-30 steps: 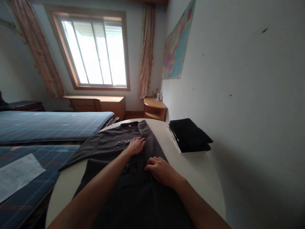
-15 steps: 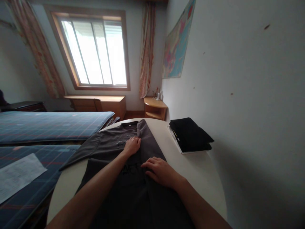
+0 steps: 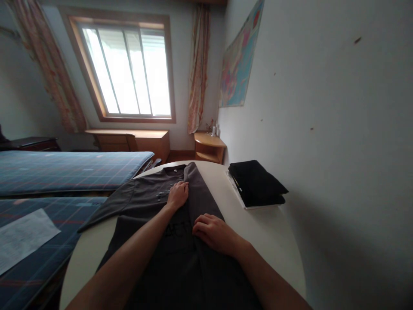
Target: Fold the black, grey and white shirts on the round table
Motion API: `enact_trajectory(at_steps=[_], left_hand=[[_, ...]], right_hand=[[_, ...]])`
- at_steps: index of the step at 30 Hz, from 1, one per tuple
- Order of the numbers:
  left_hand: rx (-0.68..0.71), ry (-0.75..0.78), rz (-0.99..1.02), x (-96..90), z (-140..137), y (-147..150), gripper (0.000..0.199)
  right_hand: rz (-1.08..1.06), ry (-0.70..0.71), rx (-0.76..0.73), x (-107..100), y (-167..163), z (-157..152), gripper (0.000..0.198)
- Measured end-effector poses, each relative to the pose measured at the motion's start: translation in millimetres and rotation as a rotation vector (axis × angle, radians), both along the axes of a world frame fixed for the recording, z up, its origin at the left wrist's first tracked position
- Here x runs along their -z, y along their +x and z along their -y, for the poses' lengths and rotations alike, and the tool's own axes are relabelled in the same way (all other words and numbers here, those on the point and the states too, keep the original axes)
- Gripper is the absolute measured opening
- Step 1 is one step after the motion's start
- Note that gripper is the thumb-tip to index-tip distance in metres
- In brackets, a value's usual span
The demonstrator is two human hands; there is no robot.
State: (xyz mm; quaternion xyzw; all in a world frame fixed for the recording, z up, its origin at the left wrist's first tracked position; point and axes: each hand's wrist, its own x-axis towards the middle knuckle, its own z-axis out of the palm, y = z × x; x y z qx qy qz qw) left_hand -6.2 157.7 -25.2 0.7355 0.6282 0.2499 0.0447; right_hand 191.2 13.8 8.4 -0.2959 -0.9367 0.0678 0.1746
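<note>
A dark grey T-shirt with printed lettering lies on the round white table. Its neckline points away from me, one sleeve spreads out to the left, and the right side is folded over toward the middle. My left hand rests on the chest area beside the fold's inner edge, fingers stretched forward on the cloth. Closer to me, my right hand is on the folded part, its fingers curled and drawn together at the fold's edge. The fingertips pressing into the cloth are partly hidden.
A folded black garment sits on something white at the table's right, near the wall. Left of the table are plaid mattresses, one bearing a sheet of paper. A wooden corner shelf stands beyond the table.
My right hand's fingers have curled in and drawn closer together on the cloth. My left hand stays in nearly the same place on the T-shirt. The view has shifted slightly.
</note>
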Motion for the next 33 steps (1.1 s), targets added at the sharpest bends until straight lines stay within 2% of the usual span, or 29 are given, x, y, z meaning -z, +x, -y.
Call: enact_trajectory(at_steps=[5,16,24,30,33], left_hand=[[-0.006,-0.040,0.008,6.2,0,-4,0.041],[-0.031,-0.198,0.062,2.6,-44,-2,0.056],[-0.050,-0.164,0.050,0.0,-64,6,0.048],[-0.049,0.021,0.036,-3.2,-53,12,0.046],[-0.098,0.013,0.024,1.4,-47,12,0.043]], right_hand=[[-0.022,-0.071,-0.014,0,4,3,0.017],[-0.019,-0.119,-0.007,-1,4,3,0.019],[-0.025,-0.135,-0.003,-2,5,2,0.018],[0.009,-0.136,0.007,-1,4,1,0.017],[0.007,-0.139,0.009,1,3,1,0.017]])
